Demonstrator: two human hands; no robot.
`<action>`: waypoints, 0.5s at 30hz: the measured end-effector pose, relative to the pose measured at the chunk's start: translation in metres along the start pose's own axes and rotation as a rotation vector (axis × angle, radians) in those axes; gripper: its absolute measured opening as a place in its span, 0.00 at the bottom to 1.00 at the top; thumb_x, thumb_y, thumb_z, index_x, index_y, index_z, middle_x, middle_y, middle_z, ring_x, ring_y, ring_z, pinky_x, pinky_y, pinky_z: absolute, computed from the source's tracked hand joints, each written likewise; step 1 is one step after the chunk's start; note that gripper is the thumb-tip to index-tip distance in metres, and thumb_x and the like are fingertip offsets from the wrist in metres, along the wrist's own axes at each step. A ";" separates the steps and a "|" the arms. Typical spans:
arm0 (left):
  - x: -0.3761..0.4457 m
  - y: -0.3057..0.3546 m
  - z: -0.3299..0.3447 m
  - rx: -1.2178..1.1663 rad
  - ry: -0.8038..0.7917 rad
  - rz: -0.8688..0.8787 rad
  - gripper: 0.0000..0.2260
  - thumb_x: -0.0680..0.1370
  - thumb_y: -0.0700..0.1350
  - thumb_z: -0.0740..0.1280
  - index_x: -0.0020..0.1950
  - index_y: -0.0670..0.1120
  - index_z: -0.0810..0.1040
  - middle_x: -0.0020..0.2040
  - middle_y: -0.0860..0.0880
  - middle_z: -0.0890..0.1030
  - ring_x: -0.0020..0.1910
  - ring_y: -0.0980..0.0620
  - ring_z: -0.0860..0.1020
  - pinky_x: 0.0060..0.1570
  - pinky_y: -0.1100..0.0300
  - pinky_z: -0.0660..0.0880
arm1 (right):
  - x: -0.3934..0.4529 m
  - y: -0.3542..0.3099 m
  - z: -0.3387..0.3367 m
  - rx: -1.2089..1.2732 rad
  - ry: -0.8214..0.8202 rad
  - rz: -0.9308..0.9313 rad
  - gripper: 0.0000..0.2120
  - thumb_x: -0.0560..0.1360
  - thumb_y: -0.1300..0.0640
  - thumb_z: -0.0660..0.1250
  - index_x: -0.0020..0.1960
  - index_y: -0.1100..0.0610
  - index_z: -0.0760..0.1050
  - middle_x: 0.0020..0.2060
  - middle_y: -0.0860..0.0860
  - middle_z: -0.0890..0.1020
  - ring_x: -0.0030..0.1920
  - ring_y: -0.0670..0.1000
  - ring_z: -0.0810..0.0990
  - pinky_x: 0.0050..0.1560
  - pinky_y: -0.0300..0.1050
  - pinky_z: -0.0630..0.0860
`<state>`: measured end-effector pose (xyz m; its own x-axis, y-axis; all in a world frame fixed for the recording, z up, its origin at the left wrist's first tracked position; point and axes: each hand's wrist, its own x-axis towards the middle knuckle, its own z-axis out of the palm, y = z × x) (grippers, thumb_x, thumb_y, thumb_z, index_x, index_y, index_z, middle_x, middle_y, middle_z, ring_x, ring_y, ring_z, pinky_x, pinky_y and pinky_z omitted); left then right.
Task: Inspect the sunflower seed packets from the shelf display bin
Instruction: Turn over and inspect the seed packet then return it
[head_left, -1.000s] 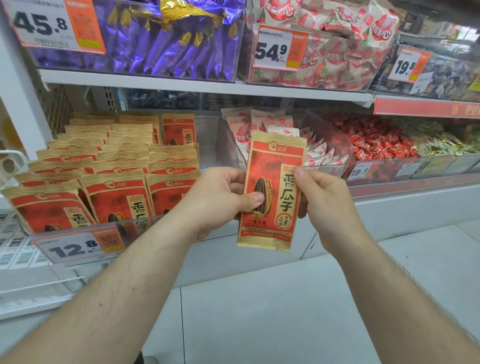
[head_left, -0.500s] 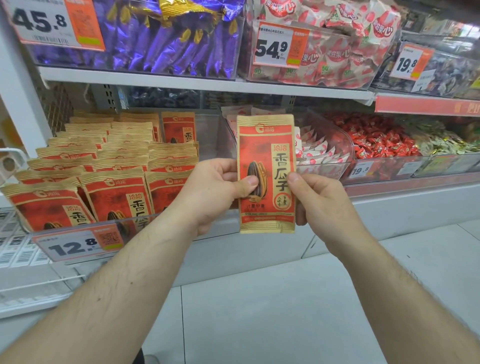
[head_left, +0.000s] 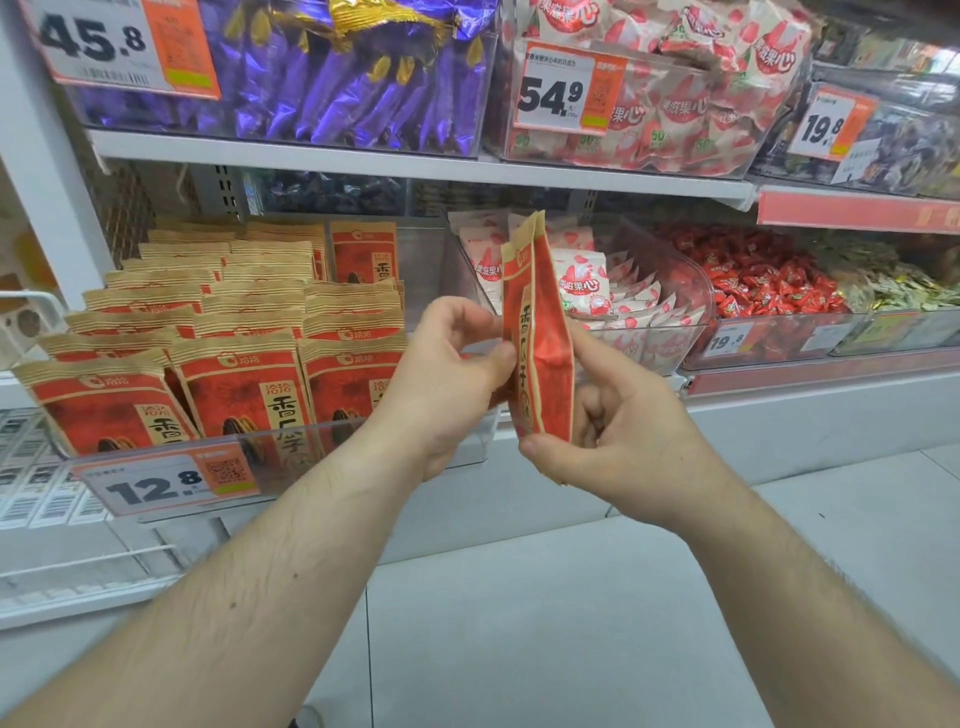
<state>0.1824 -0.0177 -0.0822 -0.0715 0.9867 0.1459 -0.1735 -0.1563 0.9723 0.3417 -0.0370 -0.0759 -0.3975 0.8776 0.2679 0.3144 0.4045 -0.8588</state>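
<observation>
Red packet (head_left: 540, 358) upright, edge-on, between both hands

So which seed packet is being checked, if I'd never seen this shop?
Find the clear display bin with the 12.8 price tag on the lower shelf. Just right of it, the left hand and right hand hold one red and tan sunflower seed packet. Unlike its shelved neighbours, it is out in the air, turned nearly edge-on.
</observation>
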 end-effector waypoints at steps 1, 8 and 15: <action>-0.001 0.001 0.001 -0.038 -0.029 -0.012 0.09 0.80 0.36 0.66 0.45 0.47 0.69 0.48 0.47 0.80 0.39 0.51 0.79 0.38 0.59 0.78 | 0.000 0.000 0.000 -0.011 -0.004 -0.002 0.45 0.67 0.63 0.75 0.76 0.37 0.61 0.27 0.56 0.77 0.28 0.50 0.74 0.35 0.39 0.73; -0.007 0.010 -0.002 -0.145 -0.137 -0.036 0.16 0.65 0.48 0.74 0.44 0.46 0.70 0.34 0.51 0.79 0.32 0.55 0.79 0.35 0.60 0.77 | -0.002 -0.001 0.002 -0.053 -0.031 -0.034 0.41 0.67 0.55 0.77 0.75 0.40 0.63 0.27 0.53 0.80 0.29 0.49 0.76 0.34 0.38 0.72; -0.008 0.010 -0.004 -0.031 -0.292 -0.007 0.11 0.66 0.41 0.73 0.44 0.43 0.74 0.38 0.46 0.80 0.35 0.49 0.80 0.40 0.56 0.78 | 0.006 -0.001 -0.001 0.184 0.236 -0.116 0.16 0.69 0.42 0.63 0.48 0.52 0.80 0.31 0.46 0.79 0.31 0.43 0.75 0.35 0.37 0.73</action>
<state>0.1776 -0.0270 -0.0747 0.2148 0.9579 0.1903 -0.2032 -0.1468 0.9681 0.3398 -0.0317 -0.0730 -0.2039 0.8725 0.4439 0.1091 0.4709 -0.8754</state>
